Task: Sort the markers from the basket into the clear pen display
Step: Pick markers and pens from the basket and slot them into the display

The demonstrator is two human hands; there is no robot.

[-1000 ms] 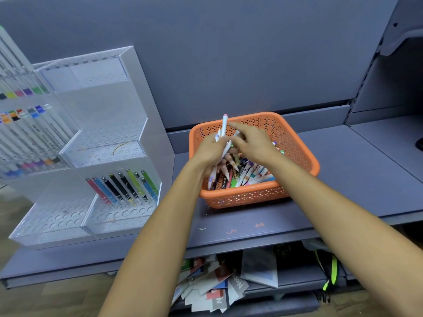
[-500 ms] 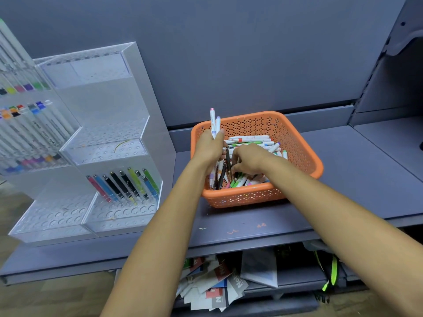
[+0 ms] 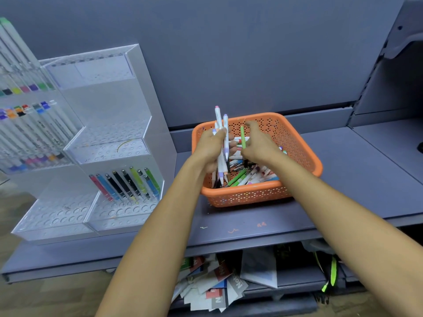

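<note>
**Midway through gathering: both hands over the basket, nothing slotted from this handful yet**

Plainly this is the picking-up step. The left hand (image 3: 210, 147) is wrapped round a bundle of white markers (image 3: 219, 120), held roughly upright with their coloured caps standing above the fist. Just beside it, the right hand (image 3: 258, 145) pinches a single green marker (image 3: 243, 137), also upright, between thumb and fingertips. Both hands hover over the left half of the orange basket (image 3: 240, 193), which sits near the middle of the grey shelf (image 3: 343, 179), set back from its front edge. Many loose markers (image 3: 251, 175) lie heaped inside it, so most of the sorting seems to remain.

The clear pen display (image 3: 109, 106) stands at the shelf's left end, well apart from the basket. Its lowest right-hand tier holds a short row of slotted markers (image 3: 128, 181) along the back, with rows of open holes in front.

Next, I judge, the green marker either joins the bundle or goes straight across. Either way, the move calls for carrying it leftward, tipping it to match the slope of the slotted row, and seating its tip in one free hole without knocking its neighbours.
</note>
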